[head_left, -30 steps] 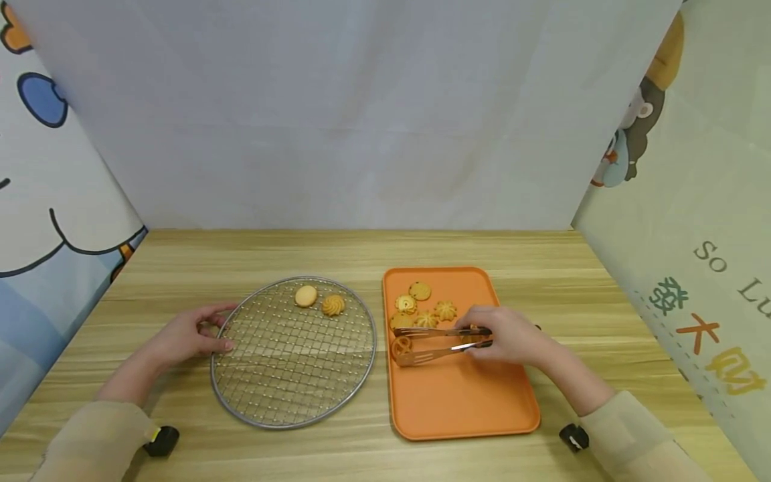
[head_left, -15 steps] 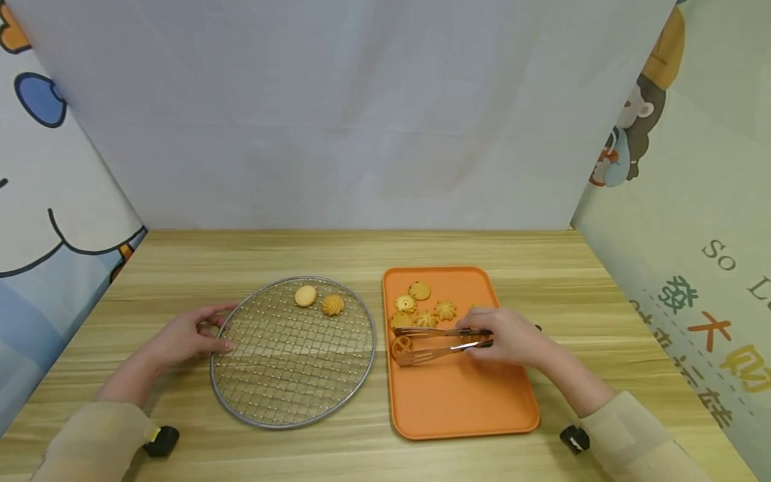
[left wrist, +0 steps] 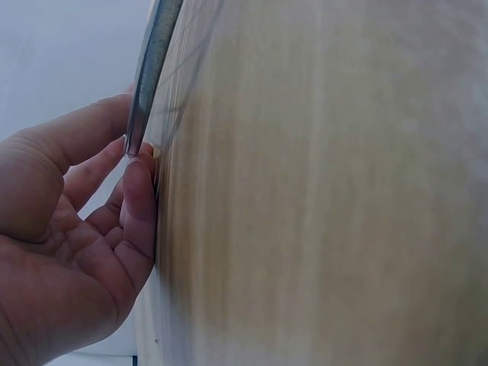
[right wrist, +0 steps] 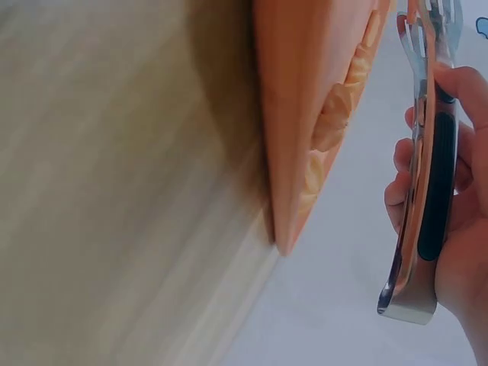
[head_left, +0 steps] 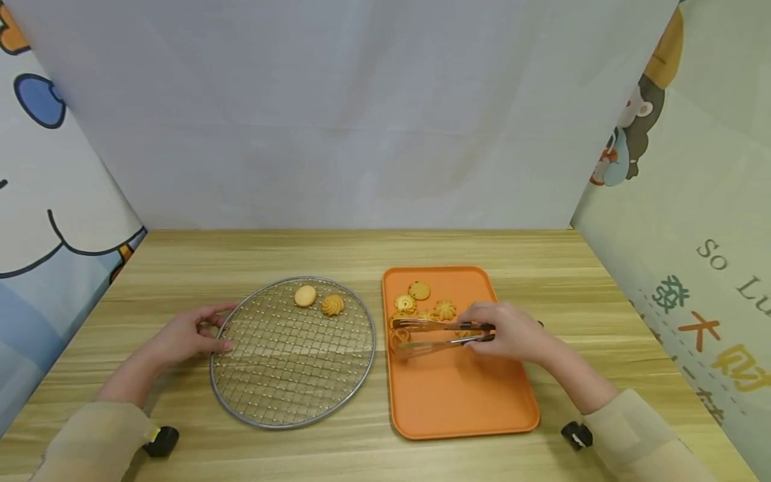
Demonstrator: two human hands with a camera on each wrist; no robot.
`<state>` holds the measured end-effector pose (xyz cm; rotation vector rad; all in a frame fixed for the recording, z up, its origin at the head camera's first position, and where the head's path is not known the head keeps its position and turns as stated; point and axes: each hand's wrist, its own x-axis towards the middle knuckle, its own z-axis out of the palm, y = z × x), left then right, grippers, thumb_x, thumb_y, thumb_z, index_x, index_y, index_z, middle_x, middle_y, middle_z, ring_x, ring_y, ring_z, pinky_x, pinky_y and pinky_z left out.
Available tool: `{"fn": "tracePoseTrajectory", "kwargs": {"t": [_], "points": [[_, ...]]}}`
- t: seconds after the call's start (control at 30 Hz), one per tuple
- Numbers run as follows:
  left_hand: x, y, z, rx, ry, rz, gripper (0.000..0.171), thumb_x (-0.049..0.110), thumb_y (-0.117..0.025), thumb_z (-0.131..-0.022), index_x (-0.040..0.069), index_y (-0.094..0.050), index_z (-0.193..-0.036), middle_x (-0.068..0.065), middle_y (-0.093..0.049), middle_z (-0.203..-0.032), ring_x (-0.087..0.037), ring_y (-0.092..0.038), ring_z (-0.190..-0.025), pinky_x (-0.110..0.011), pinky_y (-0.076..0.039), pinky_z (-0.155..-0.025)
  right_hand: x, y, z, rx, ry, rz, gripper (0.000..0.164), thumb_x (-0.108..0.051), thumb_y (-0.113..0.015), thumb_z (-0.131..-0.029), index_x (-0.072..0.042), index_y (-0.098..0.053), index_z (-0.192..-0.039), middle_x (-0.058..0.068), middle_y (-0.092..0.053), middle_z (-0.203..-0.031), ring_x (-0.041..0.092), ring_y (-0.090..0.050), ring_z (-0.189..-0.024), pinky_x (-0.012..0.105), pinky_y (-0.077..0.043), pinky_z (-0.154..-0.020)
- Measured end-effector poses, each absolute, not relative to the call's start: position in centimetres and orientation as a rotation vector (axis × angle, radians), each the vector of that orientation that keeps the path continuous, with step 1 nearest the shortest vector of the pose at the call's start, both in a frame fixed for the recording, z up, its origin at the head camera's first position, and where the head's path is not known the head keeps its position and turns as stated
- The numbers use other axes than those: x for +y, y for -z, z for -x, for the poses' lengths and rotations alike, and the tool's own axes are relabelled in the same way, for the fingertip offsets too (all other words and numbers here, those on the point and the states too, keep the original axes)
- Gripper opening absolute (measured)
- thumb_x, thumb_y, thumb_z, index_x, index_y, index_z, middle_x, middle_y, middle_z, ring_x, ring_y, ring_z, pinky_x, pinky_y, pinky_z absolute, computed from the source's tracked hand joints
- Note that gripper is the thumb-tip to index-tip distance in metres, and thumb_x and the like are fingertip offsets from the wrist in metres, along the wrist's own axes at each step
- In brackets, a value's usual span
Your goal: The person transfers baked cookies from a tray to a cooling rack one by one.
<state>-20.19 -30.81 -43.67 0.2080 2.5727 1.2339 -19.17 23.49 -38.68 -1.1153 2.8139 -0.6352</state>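
Note:
My left hand holds the near-left rim of a round wire rack, thumb and fingers at the metal edge. On the rack's far side lie a smooth round cookie and a swirled cookie. My right hand grips a pair of metal tongs with dark handle grips. Their slotted tips point left over an orange tray and stand apart, overlapping a pretzel-shaped cookie by the tray's left edge. Several cookies lie behind, including a flower-shaped cookie and a round cookie.
Rack and tray stand side by side on a wood-grain table, with a narrow strip between them. A pale cloth backdrop rises behind the table's far edge. Printed cloths hang at both sides.
The tongs in my right hand have shifted slightly upward and away, their tips now overlapping more of the pretzel-shaped cookie. My left hand and the rack have stayed put.

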Motion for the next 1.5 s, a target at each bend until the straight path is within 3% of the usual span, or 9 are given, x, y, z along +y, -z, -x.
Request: {"fn": "tracePoseTrajectory", "kwargs": {"t": [0.63,0.93,1.23,1.5], "points": [[-30.8,43.8,20.2,2.560,-1.246,-0.212,0.081,0.023,-0.079,-0.075,0.003,-0.038,-0.142,-0.018,-0.052,-0.109,-0.014,-0.050,-0.073,-0.025,-0.045,-0.060,20.7,36.6,20.9,2.868,0.580,1.215,0.029,-0.026,-0.072,-0.083,-0.020,-0.068,-0.111,-0.006,-0.064,-0.098,0.001,-0.046,-0.061,0.021,-0.040,-0.054],[-30.6,43.6,20.1,2.571,-1.223,-0.230,0.081,0.023,-0.078,-0.076,0.002,-0.037,-0.143,-0.017,-0.054,-0.109,-0.013,-0.050,-0.073,-0.025,-0.044,-0.061,18.7,37.1,21.9,2.860,0.546,1.216,0.029,-0.026,-0.072,-0.083,-0.019,-0.068,-0.111,-0.005,-0.065,-0.100,0.001,-0.048,-0.064,0.020,-0.042,-0.057],[-30.9,43.7,20.2,2.579,-1.219,-0.232,0.082,0.023,-0.079,-0.075,0.003,-0.038,-0.143,-0.017,-0.053,-0.108,-0.012,-0.050,-0.072,-0.024,-0.045,-0.061,16.6,37.4,22.8,2.861,0.495,1.215,0.030,-0.027,-0.069,-0.085,-0.019,-0.067,-0.114,-0.005,-0.064,-0.099,0.002,-0.043,-0.059,0.020,-0.035,-0.052],[-30.8,43.7,20.2,2.563,-1.244,-0.230,0.083,0.024,-0.079,-0.075,0.002,-0.037,-0.143,-0.018,-0.052,-0.109,-0.013,-0.050,-0.073,-0.025,-0.045,-0.061,15.7,37.9,23.8,2.827,0.478,1.205,0.030,-0.027,-0.071,-0.084,-0.020,-0.067,-0.114,-0.006,-0.065,-0.106,0.007,-0.058,-0.076,0.024,-0.043,-0.062]]}}
